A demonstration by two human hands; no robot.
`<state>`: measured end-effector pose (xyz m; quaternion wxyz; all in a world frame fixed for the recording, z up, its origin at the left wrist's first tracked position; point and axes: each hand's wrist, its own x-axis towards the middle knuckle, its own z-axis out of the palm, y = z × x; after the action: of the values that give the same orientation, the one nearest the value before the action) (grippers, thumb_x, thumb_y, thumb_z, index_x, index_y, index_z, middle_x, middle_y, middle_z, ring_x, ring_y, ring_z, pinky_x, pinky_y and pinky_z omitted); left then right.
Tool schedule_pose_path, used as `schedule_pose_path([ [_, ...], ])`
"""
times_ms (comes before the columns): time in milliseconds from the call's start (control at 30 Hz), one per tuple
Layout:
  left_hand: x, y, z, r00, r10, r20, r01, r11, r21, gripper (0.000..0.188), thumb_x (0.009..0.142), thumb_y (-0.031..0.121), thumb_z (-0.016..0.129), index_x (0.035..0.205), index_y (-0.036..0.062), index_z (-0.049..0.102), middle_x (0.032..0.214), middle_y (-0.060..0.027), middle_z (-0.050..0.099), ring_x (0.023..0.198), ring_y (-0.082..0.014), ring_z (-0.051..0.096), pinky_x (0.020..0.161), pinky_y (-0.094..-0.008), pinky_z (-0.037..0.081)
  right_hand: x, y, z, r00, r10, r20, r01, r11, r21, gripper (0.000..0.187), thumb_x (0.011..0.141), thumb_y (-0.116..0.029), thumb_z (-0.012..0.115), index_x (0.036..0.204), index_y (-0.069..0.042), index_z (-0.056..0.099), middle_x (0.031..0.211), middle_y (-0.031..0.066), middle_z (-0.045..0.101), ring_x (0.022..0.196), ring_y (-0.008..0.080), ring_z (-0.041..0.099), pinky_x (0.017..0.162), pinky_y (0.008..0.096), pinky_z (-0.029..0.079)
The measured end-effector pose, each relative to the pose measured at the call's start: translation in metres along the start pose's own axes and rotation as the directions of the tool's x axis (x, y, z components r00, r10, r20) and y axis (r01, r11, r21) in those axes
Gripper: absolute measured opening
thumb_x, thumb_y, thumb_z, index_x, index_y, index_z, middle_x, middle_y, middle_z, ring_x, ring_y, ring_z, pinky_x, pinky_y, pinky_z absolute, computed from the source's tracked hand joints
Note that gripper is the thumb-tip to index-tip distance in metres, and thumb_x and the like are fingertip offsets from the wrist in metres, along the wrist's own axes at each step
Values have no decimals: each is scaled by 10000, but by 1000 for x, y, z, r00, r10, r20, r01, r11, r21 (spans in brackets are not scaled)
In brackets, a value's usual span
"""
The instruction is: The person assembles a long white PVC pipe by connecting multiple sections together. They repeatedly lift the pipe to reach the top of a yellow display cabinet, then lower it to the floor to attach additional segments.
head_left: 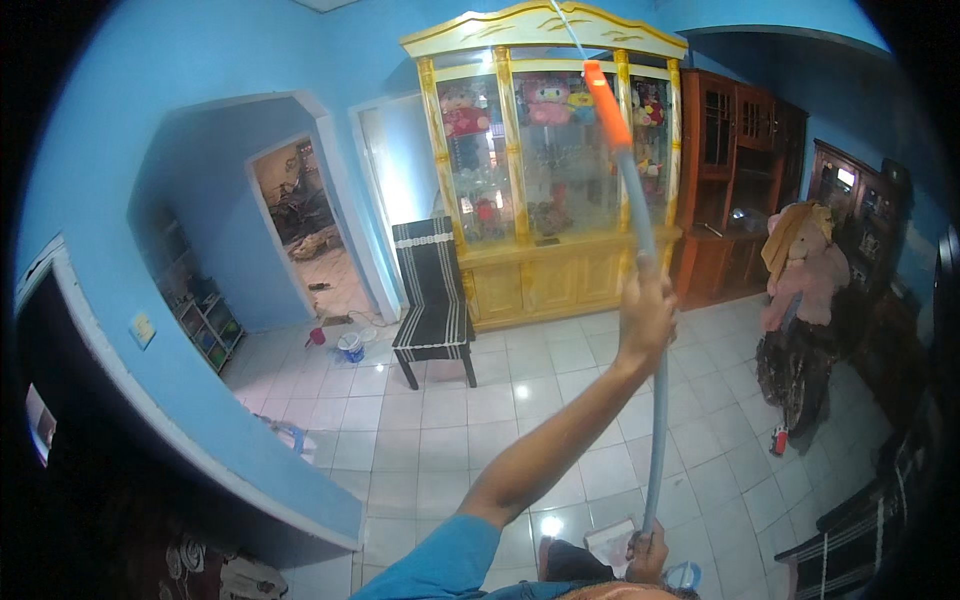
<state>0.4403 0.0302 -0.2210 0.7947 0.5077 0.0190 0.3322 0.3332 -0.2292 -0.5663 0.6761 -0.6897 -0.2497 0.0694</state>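
A long grey pole [636, 195] rises from the lower edge past the top of the view. It carries an orange collar [606, 105], and a thinner pale rod [571, 30] continues upward from there. My left hand [648, 318], at the end of an arm in a blue sleeve, is wrapped round the pole below the collar. Lower down, close to my body, my right hand [647, 556] grips the same pole near its lower visible part. The rod's upper end lies outside the view.
A cream and gold glass-fronted cabinet [560, 255] stands ahead, with a black striped chair [432, 300] before it. Brown cabinets [712, 190] and a pink plush toy [800, 260] are right. A small bucket [350, 347] sits on the tiled floor; a whitish flat object [607, 543] lies near my feet.
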Motion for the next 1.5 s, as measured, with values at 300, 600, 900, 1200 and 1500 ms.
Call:
schedule_pose_path([
  [300, 221, 52, -9, 988, 152, 39, -156, 975, 158, 533, 1082, 612, 305, 852, 152, 445, 597, 72, 379, 457, -61, 386, 392, -276, 325, 159, 26, 75, 988, 75, -135, -57, 990, 132, 440, 1050, -280, 502, 1323, 61, 559, 641, 15, 536, 495, 75, 461, 443, 245, 372],
  [600, 451, 140, -3, 917, 316, 245, -362, 916, 171, 380, 1118, 342, 312, 1232, 22, 481, 898, -71, 547, 643, -122, 511, 549, -324, 511, 450, -125, 169, 899, -359, -249, 390, 916, 88, 396, 1068, -282, 431, 1090, 72, 608, 539, -23, 450, 438, 40, 379, 399, 236, 268],
  [900, 602, 160, -49, 825, 366, 430, -454, 883, 120, 437, 1100, 181, 304, 1477, -33, 255, 1220, -227, 500, 980, -341, 658, 757, -414, 675, 653, -208, 238, 919, -358, -165, 394, 834, 385, 436, 1103, -380, 450, 1074, 21, 617, 527, -64, 372, 411, 28, 316, 368, 227, 269],
  [1200, 696, 185, -82, 741, 418, 525, -502, 864, 20, 742, 1035, 77, 345, 1635, 81, -91, 1111, -215, 518, 808, -240, 680, 643, -388, 658, 765, -268, 291, 828, -475, -298, 535, 828, 166, 420, 1107, -373, 465, 1049, -10, 669, 553, -76, 357, 442, 3, 273, 396, 208, 210],
  [1500, 770, 221, -121, 676, 420, 605, -517, 856, -15, 575, 1083, 145, 341, 1594, 33, 102, 1022, -194, 565, 784, -275, 717, 703, -435, 678, 831, -294, 360, 798, -515, -313, 592, 767, 247, 396, 1093, -346, 518, 1106, 14, 682, 585, -69, 388, 485, 0, 303, 412, 192, 208],
])
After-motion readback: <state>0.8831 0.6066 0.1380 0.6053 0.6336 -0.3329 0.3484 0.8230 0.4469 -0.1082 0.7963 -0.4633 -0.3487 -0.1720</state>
